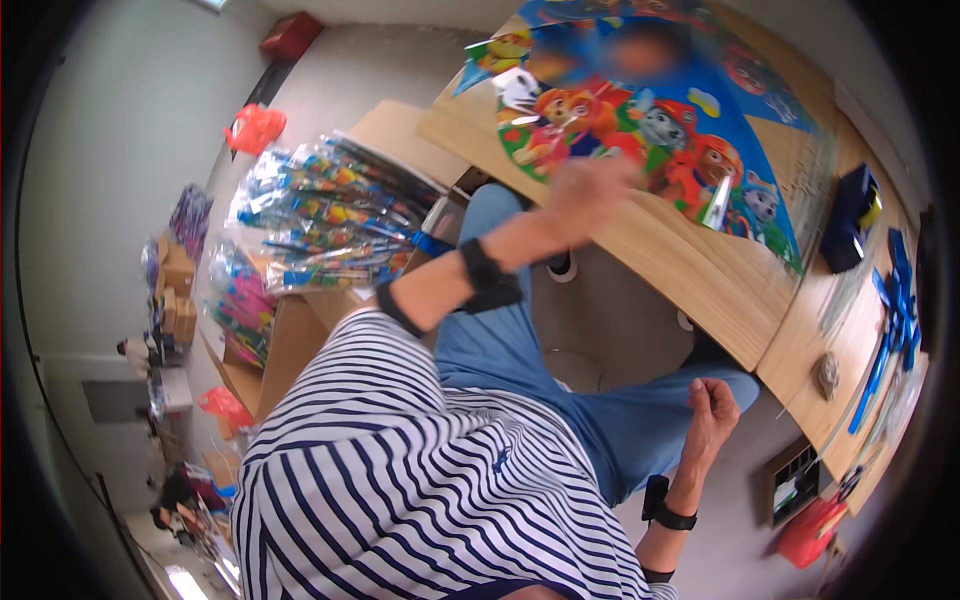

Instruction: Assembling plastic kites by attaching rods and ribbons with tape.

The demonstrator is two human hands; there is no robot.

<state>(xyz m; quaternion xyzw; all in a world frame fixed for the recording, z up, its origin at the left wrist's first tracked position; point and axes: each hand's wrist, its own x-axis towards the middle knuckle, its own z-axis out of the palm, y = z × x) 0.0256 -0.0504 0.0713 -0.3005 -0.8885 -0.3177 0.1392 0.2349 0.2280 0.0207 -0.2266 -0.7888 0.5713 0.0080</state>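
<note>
A large blue kite-like sheet (640,130) printed with bright cartoon dogs lies across the wooden table (680,265). My left hand (595,195) is over the table's near edge, at the lower border of the sheet. Motion smears its fingers, so what they hold, if anything, does not show. Above my right knee, below the table edge, my right hand (713,410) is closed with its fingers curled together. Nothing sticks out of it. Both wrists wear black straps.
Left of my legs, bagged colourful packs (330,215) are heaped by an open carton (275,350). A dark blue tape dispenser (850,220), blue ribbons (897,310) and a small string bundle (826,376) lie on the right. A red bag (812,532) hangs below.
</note>
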